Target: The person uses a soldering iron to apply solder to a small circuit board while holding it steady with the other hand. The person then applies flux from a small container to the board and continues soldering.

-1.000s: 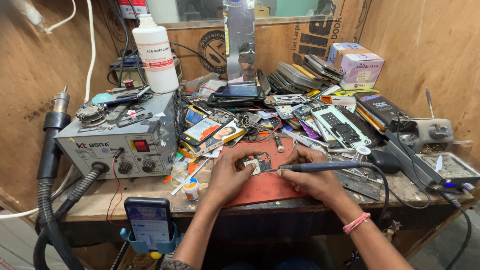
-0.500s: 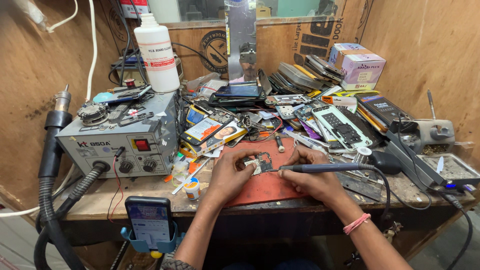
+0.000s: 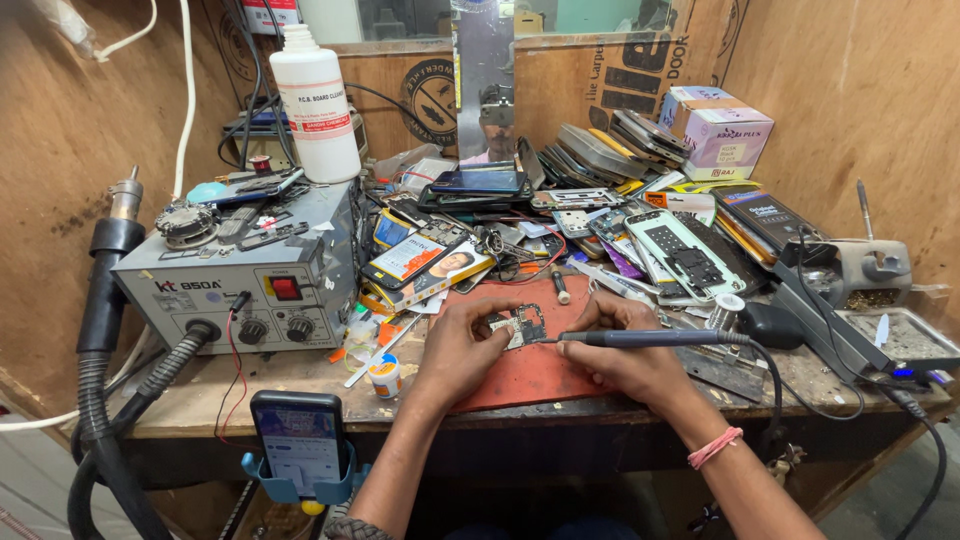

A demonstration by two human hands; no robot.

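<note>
Left hand (image 3: 462, 345): fingers pinching a small circuit board (image 3: 522, 325) on a red mat (image 3: 530, 372).
Right hand (image 3: 625, 360): closed around a soldering iron (image 3: 650, 338), tip touching the board.

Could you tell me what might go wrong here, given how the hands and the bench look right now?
The soldering iron tip meets the small circuit board right beside the left hand fingers, so a slip could burn them. The iron's cable trails by the right hand over the cluttered bench and might snag. The small pot near the edge could get knocked off.

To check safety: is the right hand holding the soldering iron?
Yes, the right hand grips the soldering iron, its tip at the circuit board.
</note>
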